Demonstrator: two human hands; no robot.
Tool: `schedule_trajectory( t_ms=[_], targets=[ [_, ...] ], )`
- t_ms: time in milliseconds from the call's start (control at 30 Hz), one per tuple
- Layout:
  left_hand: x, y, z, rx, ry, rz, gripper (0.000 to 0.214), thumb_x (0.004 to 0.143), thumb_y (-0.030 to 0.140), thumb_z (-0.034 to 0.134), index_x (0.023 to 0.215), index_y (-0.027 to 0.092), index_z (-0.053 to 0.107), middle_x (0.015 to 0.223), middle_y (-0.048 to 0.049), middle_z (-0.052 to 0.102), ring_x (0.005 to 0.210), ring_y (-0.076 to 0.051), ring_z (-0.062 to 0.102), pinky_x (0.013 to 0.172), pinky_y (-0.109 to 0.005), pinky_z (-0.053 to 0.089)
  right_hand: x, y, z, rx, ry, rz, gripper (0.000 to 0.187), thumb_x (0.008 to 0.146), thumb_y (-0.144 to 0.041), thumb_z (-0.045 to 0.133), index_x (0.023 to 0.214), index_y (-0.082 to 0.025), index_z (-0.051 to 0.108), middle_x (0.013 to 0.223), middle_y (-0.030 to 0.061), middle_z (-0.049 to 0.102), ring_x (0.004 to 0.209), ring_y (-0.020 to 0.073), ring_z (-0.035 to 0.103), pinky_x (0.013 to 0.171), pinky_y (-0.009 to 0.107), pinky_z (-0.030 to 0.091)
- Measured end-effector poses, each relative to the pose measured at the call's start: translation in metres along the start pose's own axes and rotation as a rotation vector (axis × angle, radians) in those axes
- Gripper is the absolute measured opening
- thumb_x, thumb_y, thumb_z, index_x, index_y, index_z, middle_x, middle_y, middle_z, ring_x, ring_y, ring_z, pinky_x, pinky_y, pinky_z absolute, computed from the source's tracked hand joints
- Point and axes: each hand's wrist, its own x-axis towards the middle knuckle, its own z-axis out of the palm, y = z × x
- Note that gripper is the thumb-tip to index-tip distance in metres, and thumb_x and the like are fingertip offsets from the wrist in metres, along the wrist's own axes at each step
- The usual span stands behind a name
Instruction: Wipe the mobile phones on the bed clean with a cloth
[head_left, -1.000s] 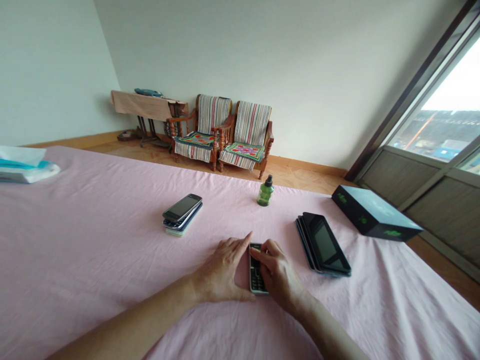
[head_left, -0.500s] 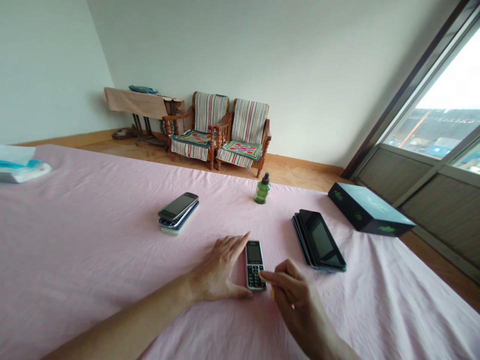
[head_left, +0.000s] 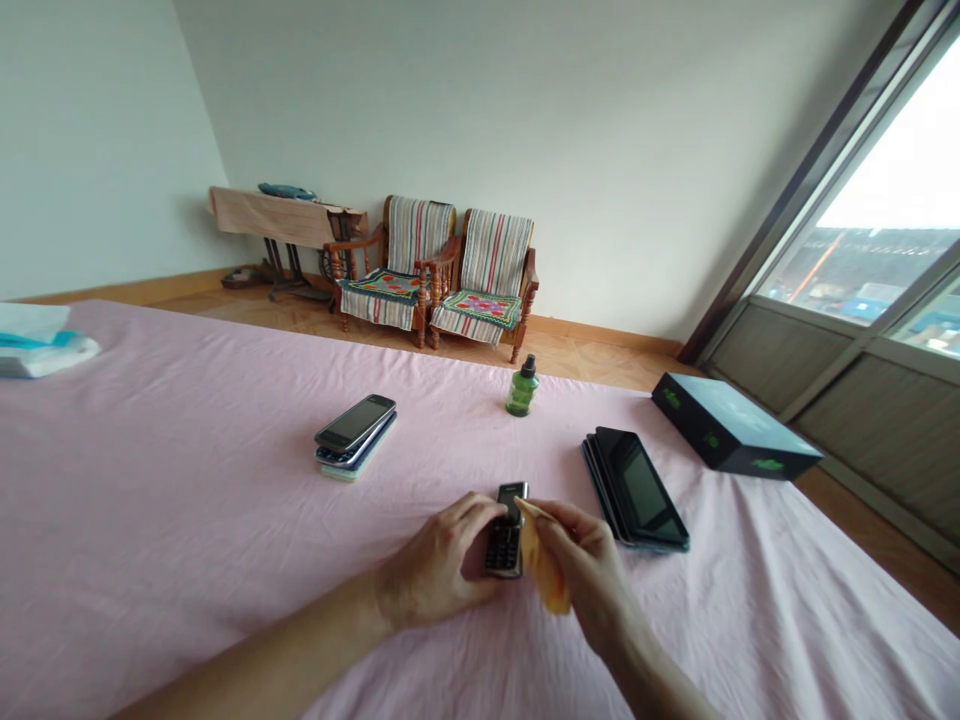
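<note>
A black and silver keypad mobile phone (head_left: pixel 504 550) is on the pink sheet in front of me, its right edge looking slightly raised. My left hand (head_left: pixel 442 555) grips it from the left, fingers by the screen and thumb low down near the keypad. In my right hand (head_left: pixel 589 555) a yellow-orange cloth (head_left: pixel 550 580) is pinched between thumb and fingers. The cloth hangs along the phone's right side, its upper tip close to the screen. My fingers cover part of the screen.
Left of centre lies a stack of phones (head_left: pixel 356 424); to the right, a stack of dark tablets (head_left: pixel 639 490). A green spray bottle (head_left: pixel 523 388) stands beyond, near a black box (head_left: pixel 735 425). A tissue pack (head_left: pixel 46 343) sits far left. Two wooden chairs (head_left: pixel 487 270) stand behind.
My right hand has moved up from the keypad toward the screen, and the cloth now shows below its fingers. My left fingers have closed onto the phone, which has tilted slightly.
</note>
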Motion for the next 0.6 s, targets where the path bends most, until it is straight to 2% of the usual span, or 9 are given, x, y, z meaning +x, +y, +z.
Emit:
schedule_trajectory(
  t_ms=[100, 200, 300, 400, 500, 600],
  targets=[
    [0.000, 0.001, 0.002, -0.050, 0.013, 0.005, 0.045, 0.072, 0.006, 0.063, 0.114, 0.020, 0.053, 0.105, -0.0044, 0.061, 0.097, -0.021, 0.058, 0.087, -0.032, 0.047, -0.003, -0.008, 0.009, 0.062, -0.051, -0.011, 0.032, 0.071, -0.041, 0.068, 0.090, -0.016, 0.076, 0.074, 0.0058, 0.066, 0.066, 0.0173, 0.061, 0.058, 0.027, 0.047],
    [-0.001, 0.002, 0.003, -0.049, 0.053, -0.012, 0.030, 0.077, 0.005, 0.057, 0.104, 0.018, 0.057, 0.095, -0.0029, 0.061, 0.088, -0.018, 0.059, 0.079, -0.028, 0.047, -0.003, -0.010, 0.013, -0.092, -0.055, -0.203, 0.026, 0.077, -0.036, 0.063, 0.089, -0.018, 0.076, 0.076, 0.0049, 0.062, 0.072, 0.0169, 0.060, 0.061, 0.026, 0.048],
    [-0.003, 0.003, 0.003, 0.053, 0.107, -0.081, 0.017, 0.077, 0.008, 0.059, 0.091, 0.017, 0.060, 0.083, -0.0012, 0.060, 0.078, -0.017, 0.057, 0.068, -0.025, 0.044, 0.003, -0.004, 0.004, -0.327, 0.053, -0.394, 0.025, 0.083, -0.029, 0.056, 0.095, -0.019, 0.075, 0.077, 0.0043, 0.058, 0.070, 0.0153, 0.058, 0.060, 0.025, 0.048],
    [-0.004, 0.004, 0.003, 0.134, 0.127, -0.110, 0.009, 0.076, 0.008, 0.062, 0.079, 0.017, 0.061, 0.072, 0.0009, 0.055, 0.068, -0.015, 0.054, 0.061, -0.024, 0.039, 0.012, 0.003, -0.011, -0.564, 0.147, -0.520, 0.026, 0.086, -0.023, 0.050, 0.097, -0.017, 0.073, 0.081, 0.0051, 0.056, 0.065, 0.0140, 0.057, 0.055, 0.025, 0.047],
    [-0.004, 0.004, 0.004, 0.150, 0.124, -0.109, 0.009, 0.076, 0.008, 0.062, 0.076, 0.017, 0.062, 0.069, 0.0012, 0.055, 0.065, -0.014, 0.052, 0.059, -0.023, 0.038, 0.017, 0.012, -0.023, -0.788, 0.186, -0.623, 0.029, 0.088, -0.018, 0.047, 0.100, -0.016, 0.072, 0.082, 0.0057, 0.055, 0.069, 0.0150, 0.058, 0.061, 0.027, 0.049],
    [-0.005, 0.005, 0.004, 0.142, 0.114, -0.114, 0.009, 0.077, 0.008, 0.062, 0.079, 0.017, 0.062, 0.071, 0.0009, 0.056, 0.066, -0.014, 0.053, 0.060, -0.024, 0.038, 0.016, 0.021, -0.027, -0.907, 0.171, -0.685, 0.033, 0.090, -0.014, 0.043, 0.110, -0.016, 0.068, 0.084, 0.0064, 0.054, 0.072, 0.0160, 0.058, 0.066, 0.028, 0.050]
  ],
)
